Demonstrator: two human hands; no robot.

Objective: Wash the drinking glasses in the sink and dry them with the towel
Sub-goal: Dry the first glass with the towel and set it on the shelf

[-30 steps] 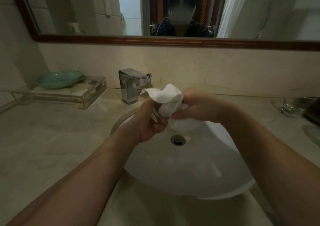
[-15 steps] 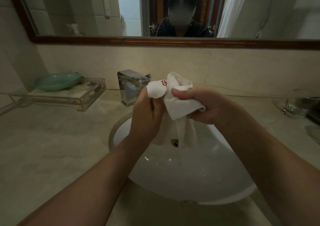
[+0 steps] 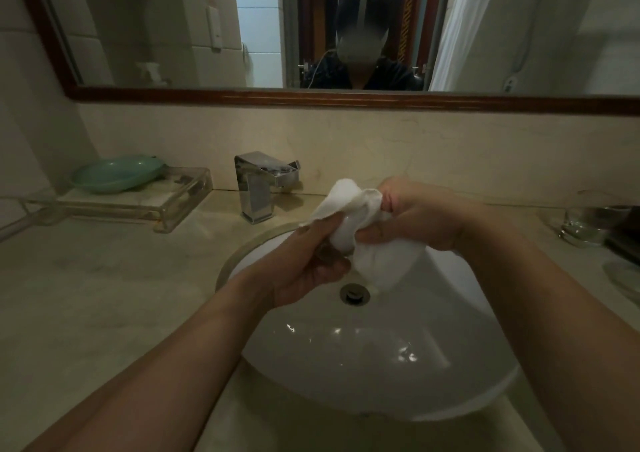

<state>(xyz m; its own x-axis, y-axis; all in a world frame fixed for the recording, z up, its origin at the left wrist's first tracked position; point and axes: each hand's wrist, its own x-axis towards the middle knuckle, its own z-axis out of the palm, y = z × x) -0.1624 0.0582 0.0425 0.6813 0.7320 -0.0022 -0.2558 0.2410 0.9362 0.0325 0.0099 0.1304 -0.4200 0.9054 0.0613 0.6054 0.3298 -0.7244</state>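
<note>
Both hands work above the white sink (image 3: 381, 365), in front of the faucet (image 3: 258, 188). Left hand (image 3: 304, 261) is curled around something mostly wrapped in the white towel (image 3: 360, 230); a glass inside cannot be made out. Right hand (image 3: 419, 216) pinches the bunched cloth from the far side. Compared with half a second ago, the hands sit lower and closer over the drain (image 3: 354, 293), the towel is more balled up, and its red marking no longer shows. A second glass (image 3: 581, 225) stands on the desk (image 3: 104, 278), well right of the sink. Green dish (image 3: 117, 173) unchanged on its clear tray (image 3: 180, 206), left of the faucet.
</note>
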